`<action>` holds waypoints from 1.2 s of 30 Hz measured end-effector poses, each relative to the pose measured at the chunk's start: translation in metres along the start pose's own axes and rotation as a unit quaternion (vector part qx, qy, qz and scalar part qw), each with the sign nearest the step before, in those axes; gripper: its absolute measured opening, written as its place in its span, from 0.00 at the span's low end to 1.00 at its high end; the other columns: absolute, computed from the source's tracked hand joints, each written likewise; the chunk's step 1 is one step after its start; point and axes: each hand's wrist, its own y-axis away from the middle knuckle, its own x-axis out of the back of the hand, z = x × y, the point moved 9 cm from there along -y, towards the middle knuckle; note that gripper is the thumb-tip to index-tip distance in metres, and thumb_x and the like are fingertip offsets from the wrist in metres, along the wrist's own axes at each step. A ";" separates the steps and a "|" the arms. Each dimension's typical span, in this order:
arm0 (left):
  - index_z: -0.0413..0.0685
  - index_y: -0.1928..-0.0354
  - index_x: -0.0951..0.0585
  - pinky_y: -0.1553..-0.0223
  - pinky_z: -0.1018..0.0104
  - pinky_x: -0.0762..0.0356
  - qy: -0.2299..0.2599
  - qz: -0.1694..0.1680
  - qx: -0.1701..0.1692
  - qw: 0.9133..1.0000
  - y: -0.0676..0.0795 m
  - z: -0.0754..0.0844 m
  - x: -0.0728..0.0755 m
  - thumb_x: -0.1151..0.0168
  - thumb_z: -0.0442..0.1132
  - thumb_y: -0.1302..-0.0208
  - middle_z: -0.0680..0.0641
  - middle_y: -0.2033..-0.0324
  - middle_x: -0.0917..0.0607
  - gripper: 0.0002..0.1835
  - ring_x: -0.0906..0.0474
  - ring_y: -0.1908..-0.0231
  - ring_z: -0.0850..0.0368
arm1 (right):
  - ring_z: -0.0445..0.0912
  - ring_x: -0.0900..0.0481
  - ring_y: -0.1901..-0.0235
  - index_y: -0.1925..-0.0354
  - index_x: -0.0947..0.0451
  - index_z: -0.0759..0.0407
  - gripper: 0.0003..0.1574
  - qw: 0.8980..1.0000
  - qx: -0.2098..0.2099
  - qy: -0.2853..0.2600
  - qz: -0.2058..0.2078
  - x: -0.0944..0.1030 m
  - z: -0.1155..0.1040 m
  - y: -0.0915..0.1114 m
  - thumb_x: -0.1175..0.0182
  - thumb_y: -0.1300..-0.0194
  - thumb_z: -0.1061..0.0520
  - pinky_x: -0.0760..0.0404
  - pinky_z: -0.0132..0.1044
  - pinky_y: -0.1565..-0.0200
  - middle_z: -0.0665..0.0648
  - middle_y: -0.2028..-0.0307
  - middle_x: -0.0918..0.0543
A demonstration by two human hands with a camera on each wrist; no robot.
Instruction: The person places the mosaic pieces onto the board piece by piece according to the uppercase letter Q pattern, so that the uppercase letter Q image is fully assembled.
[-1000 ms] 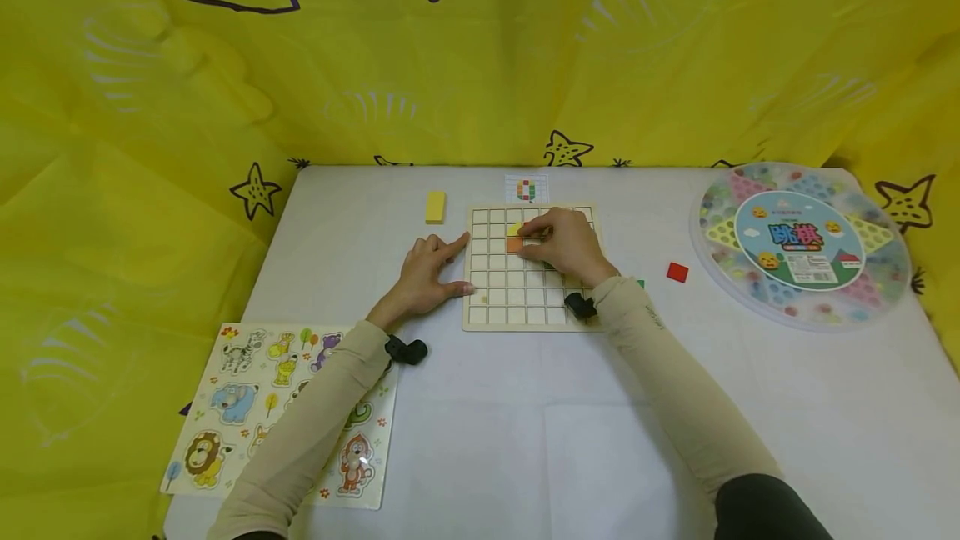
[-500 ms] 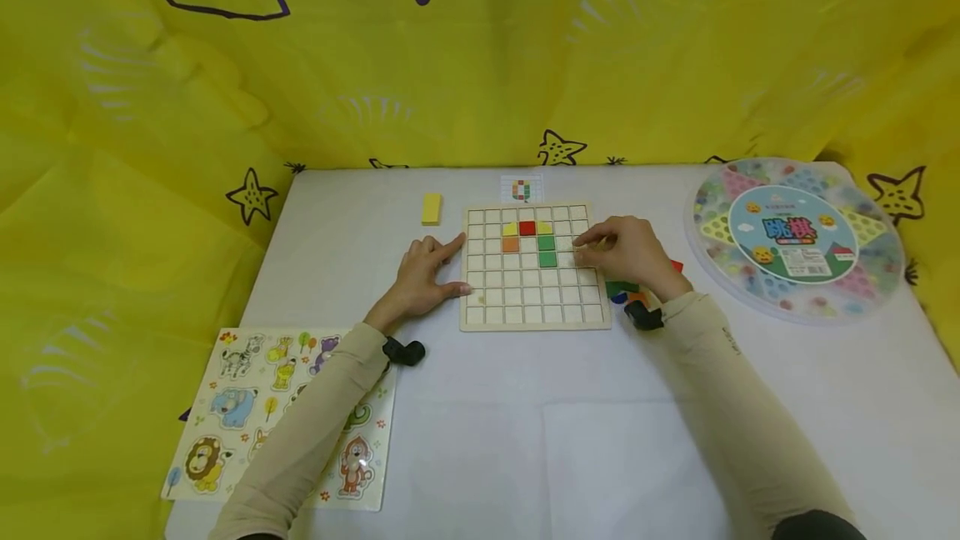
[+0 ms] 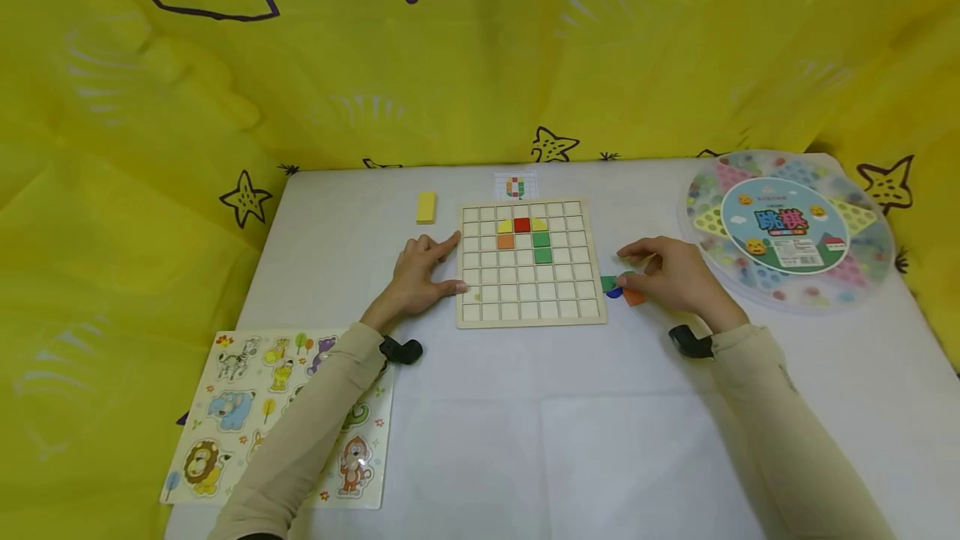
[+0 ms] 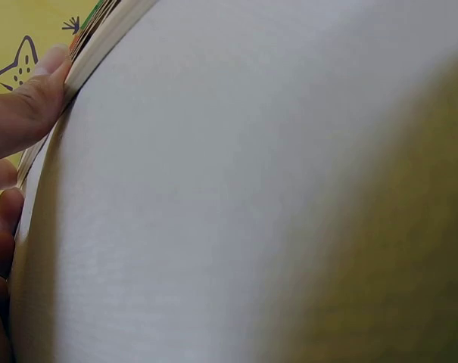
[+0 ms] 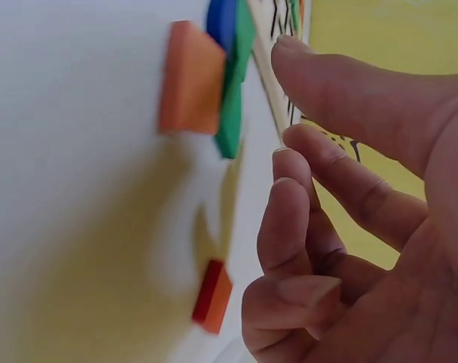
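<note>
A wooden grid board lies mid-table. On it are a red tile between two yellow pieces, an orange tile and two green tiles. My left hand touches the board's left edge with spread thumb and index finger. Holding nothing, my right hand hovers over loose pieces right of the board, thumb and index finger apart. Below its fingers, the right wrist view shows an orange block, a green piece, a blue piece and a separate red tile, which the hand hides from the head view.
Behind the board lies a small pattern card, with a yellow block to its left. A round game box stands at the right. An animal puzzle board lies front left, partly under the left sleeve. Yellow cloth hangs behind the table.
My right hand has left the yellow and orange pieces on the board and moved right and nearer, over the loose pieces. The left hand keeps its place at the board's edge.
</note>
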 end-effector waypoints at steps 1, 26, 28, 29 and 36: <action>0.52 0.18 0.36 0.51 0.58 0.46 0.001 0.001 0.000 1.000 0.000 0.000 0.000 0.20 0.49 0.39 0.43 0.55 0.27 0.50 0.41 0.57 0.49 | 0.52 0.20 0.62 0.42 0.14 0.61 0.26 1.000 0.000 0.001 0.002 0.000 0.001 0.003 0.25 0.34 0.52 0.25 0.40 0.61 0.66 0.50 0.13; 0.53 0.18 0.36 0.51 0.58 0.45 0.000 0.001 0.010 1.000 0.003 -0.001 0.002 0.20 0.49 0.39 0.44 0.56 0.28 0.50 0.40 0.55 0.48 | 0.47 0.22 0.66 0.51 0.14 0.63 0.21 0.998 0.009 0.013 0.063 -0.012 0.011 0.039 0.22 0.38 0.54 0.26 0.32 0.64 0.58 0.64 0.13; 0.52 0.18 0.36 0.51 0.58 0.45 0.000 0.002 0.008 1.000 0.003 0.000 0.002 0.20 0.49 0.39 0.44 0.56 0.28 0.50 0.40 0.56 0.48 | 0.47 0.21 0.66 0.50 0.14 0.63 0.20 0.998 0.014 0.012 0.061 -0.012 0.011 0.039 0.22 0.37 0.55 0.25 0.32 0.64 0.58 0.63 0.12; 0.52 0.18 0.36 0.51 0.58 0.45 0.000 0.001 0.008 1.000 0.003 0.000 0.002 0.20 0.49 0.39 0.44 0.56 0.27 0.50 0.40 0.56 0.48 | 0.47 0.21 0.66 0.50 0.14 0.63 0.20 0.998 0.016 0.011 0.059 -0.012 0.011 0.039 0.23 0.37 0.56 0.25 0.32 0.64 0.58 0.63 0.12; 0.53 0.18 0.36 0.52 0.59 0.46 0.003 -0.002 0.007 1.000 0.002 -0.001 0.000 0.20 0.49 0.39 0.43 0.55 0.27 0.50 0.40 0.56 0.48 | 0.50 0.18 0.63 0.47 0.14 0.66 0.20 0.999 0.009 0.020 0.044 -0.009 0.013 0.039 0.25 0.35 0.60 0.23 0.35 0.61 0.61 0.61 0.12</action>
